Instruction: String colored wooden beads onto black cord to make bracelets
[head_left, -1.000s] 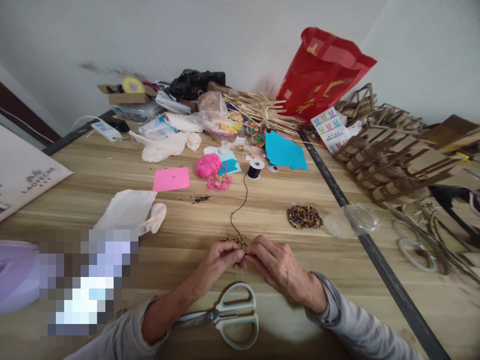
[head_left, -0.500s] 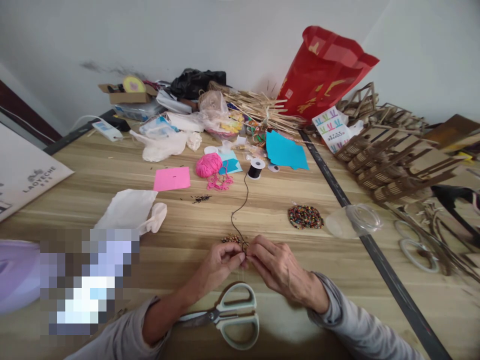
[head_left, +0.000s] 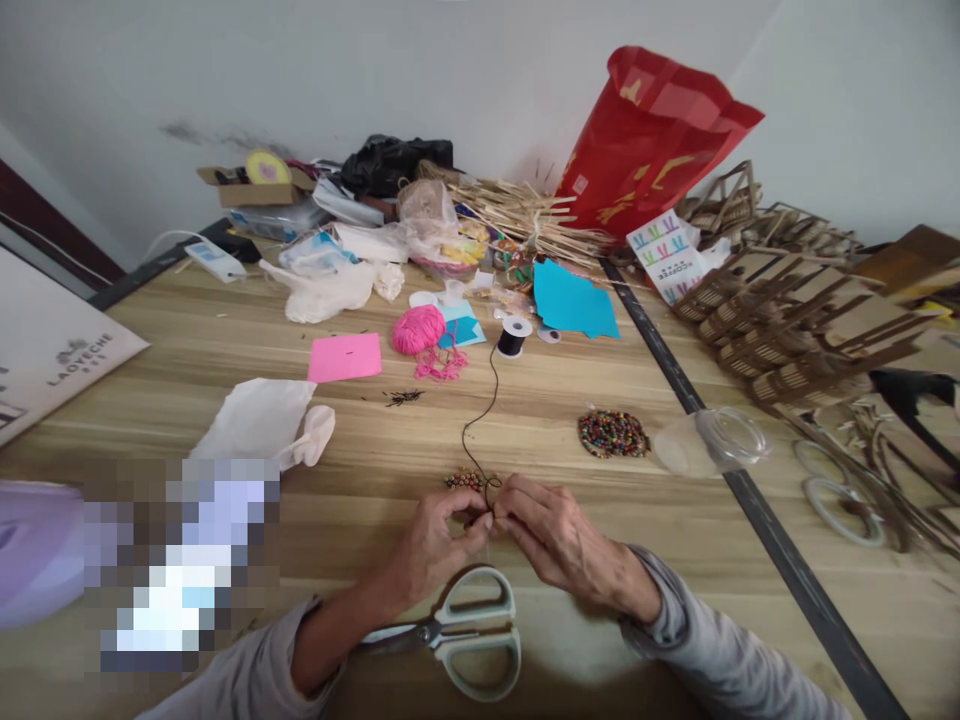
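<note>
Both my hands meet low in the middle of the view, fingertips almost touching. My left hand [head_left: 442, 535] pinches a black cord [head_left: 487, 405] between thumb and forefinger. Just to its right, my right hand [head_left: 559, 535] has its fingers closed on the same cord, with a small loop standing above the fingertips. The cord runs back across the table to a white spool [head_left: 512, 338] wound with black. Behind my left fingers lies a small heap of brownish beads [head_left: 463, 480], partly hidden. Scissors [head_left: 476, 632] with pale handles lie below my hands, blades pointing left.
A coiled string of multicoloured beads [head_left: 613, 434] lies right, beside a clear plastic lid [head_left: 712, 440]. Pink yarn [head_left: 418, 329], pink paper [head_left: 345, 358] and blue paper [head_left: 574, 300] lie farther back. A red bag [head_left: 660, 140] and woven baskets [head_left: 795, 330] stand at the back right.
The cord near my fingertips has shifted, and a rounder loop now shows above them. My left hand has changed its finger position slightly. The spool and scissors look unmoved.
</note>
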